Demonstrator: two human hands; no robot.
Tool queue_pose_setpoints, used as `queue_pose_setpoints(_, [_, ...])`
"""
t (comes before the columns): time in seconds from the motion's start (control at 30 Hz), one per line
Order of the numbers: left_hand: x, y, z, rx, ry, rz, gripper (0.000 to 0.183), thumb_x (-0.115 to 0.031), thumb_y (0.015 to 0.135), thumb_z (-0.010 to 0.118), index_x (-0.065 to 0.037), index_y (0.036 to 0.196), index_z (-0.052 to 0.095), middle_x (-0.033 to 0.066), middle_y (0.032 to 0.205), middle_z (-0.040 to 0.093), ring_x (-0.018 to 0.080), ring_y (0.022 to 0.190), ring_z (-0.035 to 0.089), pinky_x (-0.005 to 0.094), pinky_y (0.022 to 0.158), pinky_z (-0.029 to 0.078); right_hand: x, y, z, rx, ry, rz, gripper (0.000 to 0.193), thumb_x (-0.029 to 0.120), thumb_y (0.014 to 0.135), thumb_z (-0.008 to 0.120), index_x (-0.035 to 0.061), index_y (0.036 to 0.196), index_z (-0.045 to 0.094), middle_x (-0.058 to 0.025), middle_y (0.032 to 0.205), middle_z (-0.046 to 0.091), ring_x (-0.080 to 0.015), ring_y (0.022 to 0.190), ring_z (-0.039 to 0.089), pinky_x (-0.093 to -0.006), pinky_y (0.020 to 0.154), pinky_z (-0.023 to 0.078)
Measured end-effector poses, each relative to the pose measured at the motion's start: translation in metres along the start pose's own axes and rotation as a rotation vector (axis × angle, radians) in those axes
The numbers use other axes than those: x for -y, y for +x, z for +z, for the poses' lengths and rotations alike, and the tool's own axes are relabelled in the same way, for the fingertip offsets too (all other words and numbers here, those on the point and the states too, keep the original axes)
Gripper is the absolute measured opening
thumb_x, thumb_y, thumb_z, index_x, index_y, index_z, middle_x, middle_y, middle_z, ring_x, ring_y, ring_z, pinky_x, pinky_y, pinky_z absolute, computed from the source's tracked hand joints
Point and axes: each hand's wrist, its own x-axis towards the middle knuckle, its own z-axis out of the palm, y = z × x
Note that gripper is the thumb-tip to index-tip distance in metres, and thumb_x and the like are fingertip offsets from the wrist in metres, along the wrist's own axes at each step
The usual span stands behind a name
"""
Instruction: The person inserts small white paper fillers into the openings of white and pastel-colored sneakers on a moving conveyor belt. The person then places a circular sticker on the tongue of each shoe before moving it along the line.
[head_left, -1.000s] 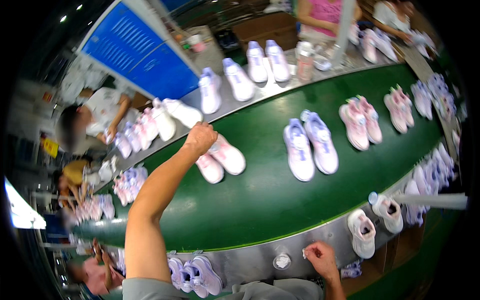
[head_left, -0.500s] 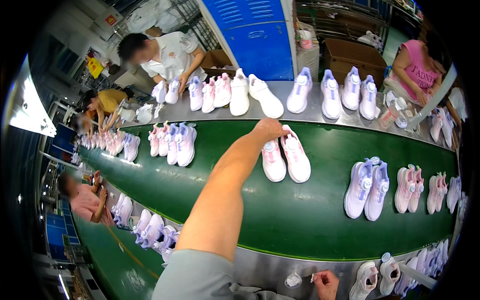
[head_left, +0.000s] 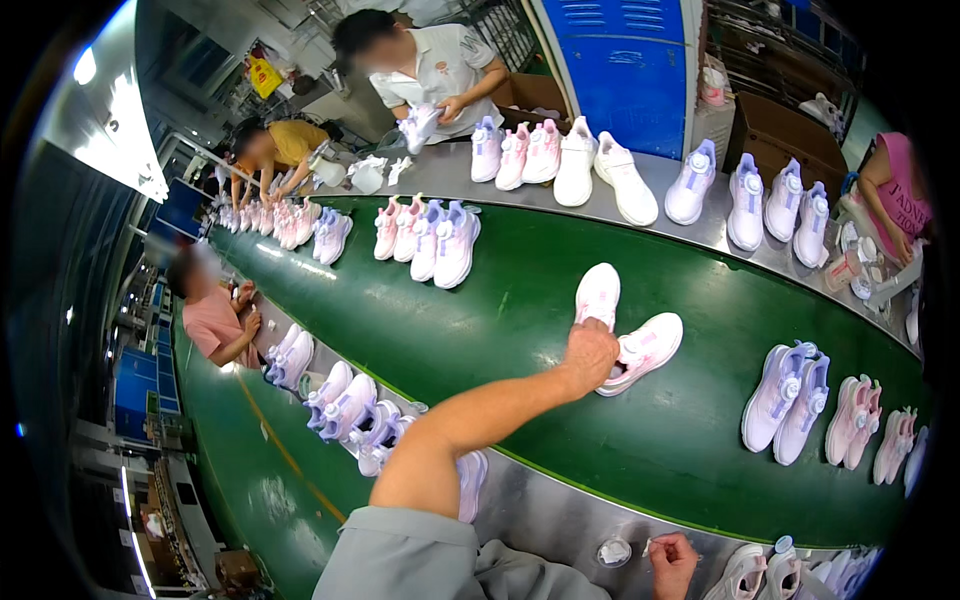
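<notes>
My left hand [head_left: 592, 355] reaches over the green conveyor belt [head_left: 520, 400], its fingers closed at the heel and collar of a white-and-pink sneaker [head_left: 598, 290]. Against that hand lies its mate, another white-and-pink sneaker [head_left: 655, 343], with its toe turned up and to the right. Whether the fingers also grip this second shoe is hidden. Near the lower edge, my right hand [head_left: 674, 566] pinches a small white scrap [head_left: 648, 547] over the metal ledge. Beside it stands a small clear round dish [head_left: 613, 551] with white bits inside.
Lilac sneakers [head_left: 785, 403] and pink pairs stand to the right on the belt; more pairs [head_left: 425, 240] stand farther left. Shoes line the far metal ledge [head_left: 680, 170] and the near one. A co-worker in white [head_left: 440, 80] holds a shoe across the belt; other people work around.
My left hand has come nearer with the white-and-pink pair, whose toes now point away instead of toward me. The view has swung left. My right hand keeps its pinch.
</notes>
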Motion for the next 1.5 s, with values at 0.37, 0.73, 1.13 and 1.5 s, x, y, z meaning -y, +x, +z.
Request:
queue_pose_setpoints(0.37, [-0.018, 0.029, 0.026, 0.092, -0.370, -0.480, 0.021, -0.025, 0.080, 0.079, -0.014, 0.097, 0.083, 0.0081, 0.102, 0.080, 0.0278, 0.108, 0.070, 0.0421, 0.088, 0.054, 0.001, -0.011, -0.001, -0.006, -0.112, -0.136, 0.010, 0.007, 0.097, 0.072, 0.0031, 0.107, 0.074, 0.0003, 0.091, 0.069, -0.0097, 0.083, 0.060, -0.0268, 0.076, 0.050])
queue_pose_setpoints(0.73, [-0.039, -0.092, 0.050, -0.114, -0.403, -0.338, 0.019, -0.021, 0.082, 0.072, -0.004, 0.087, 0.081, 0.0187, 0.095, 0.075, 0.0378, 0.102, 0.066, 0.0469, 0.084, 0.058, -0.003, -0.026, 0.010, -0.030, -0.157, -0.210, 0.011, 0.010, 0.096, 0.075, 0.0035, 0.105, 0.075, -0.0008, 0.094, 0.071, -0.0104, 0.086, 0.062, -0.0282, 0.078, 0.052])
queue_pose_setpoints(1.13, [-0.057, -0.113, 0.031, -0.068, -0.319, -0.573, 0.020, -0.025, 0.085, 0.071, -0.008, 0.086, 0.082, 0.0120, 0.104, 0.076, 0.0299, 0.112, 0.059, 0.0497, 0.094, 0.040, -0.011, -0.034, 0.012, -0.017, -0.150, -0.213, 0.009, 0.006, 0.096, 0.074, 0.0027, 0.104, 0.073, 0.0004, 0.094, 0.069, -0.0102, 0.087, 0.061, -0.0272, 0.079, 0.052])
queue_pose_setpoints(1.5, [-0.040, -0.096, 0.047, 0.174, -0.388, -0.523, 0.020, -0.025, 0.092, 0.064, -0.017, 0.102, 0.080, 0.0087, 0.107, 0.078, 0.0254, 0.111, 0.069, 0.0538, 0.093, 0.047, -0.019, -0.024, 0.026, -0.023, -0.190, -0.263, 0.005, 0.007, 0.093, 0.074, 0.0027, 0.093, 0.071, 0.0003, 0.085, 0.067, -0.0085, 0.079, 0.060, -0.0263, 0.071, 0.050])
